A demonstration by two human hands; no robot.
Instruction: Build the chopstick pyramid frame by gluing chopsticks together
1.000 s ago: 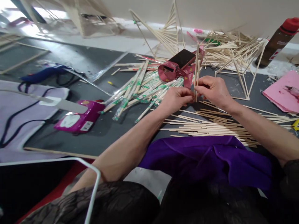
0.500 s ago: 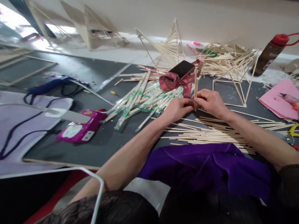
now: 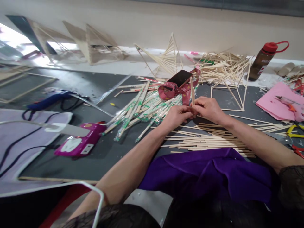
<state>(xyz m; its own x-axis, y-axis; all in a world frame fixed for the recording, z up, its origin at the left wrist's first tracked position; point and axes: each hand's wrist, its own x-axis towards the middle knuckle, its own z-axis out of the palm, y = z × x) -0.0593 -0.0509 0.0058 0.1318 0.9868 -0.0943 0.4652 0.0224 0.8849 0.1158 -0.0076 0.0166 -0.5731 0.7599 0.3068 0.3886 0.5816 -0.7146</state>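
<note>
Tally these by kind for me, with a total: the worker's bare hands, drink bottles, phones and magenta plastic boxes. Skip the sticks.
Bare hands: 2 (left hand, right hand)
Translucent brown bottle with red lid: 1
Flat black rectangular phone: 1
Glossy magenta plastic box: 1
Total: 5

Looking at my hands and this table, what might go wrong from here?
The upright sticks are gripped low, where your left hand and right hand meet, so their tops might wobble. Your right forearm passes over the loose sticks; lowering it could scatter them. And the phone lies just beyond the hands, so a bump might shift it.
</note>
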